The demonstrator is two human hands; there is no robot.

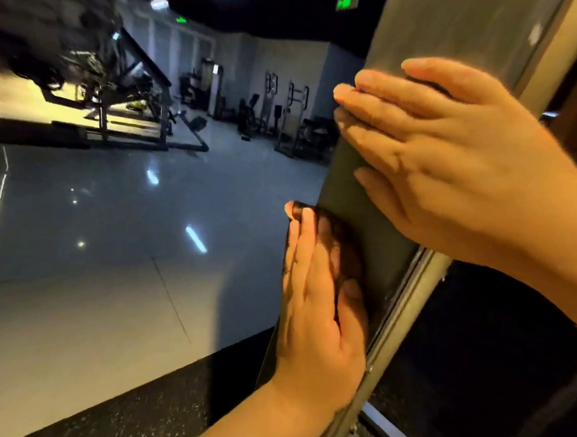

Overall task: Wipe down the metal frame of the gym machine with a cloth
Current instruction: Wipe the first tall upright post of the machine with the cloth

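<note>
The gym machine's metal frame [440, 31] is a wide grey upright post on the right. My right hand [448, 161] lies flat on its front face, fingers straight and pointing left, reaching the post's left edge. Lower down, my left hand [318, 309] lies along that left edge with straight fingers pointing up. It presses a dark cloth [341, 246] against the post. The cloth shows between the fingers and the thumb; the rest of it is hidden under the palm.
A silver rail [407, 305] runs down the post's right side, with dark space behind it. A glossy tiled floor [108, 240] spreads to the left, edged by black speckled matting [150, 410]. Other gym machines [125, 84] stand along the far wall.
</note>
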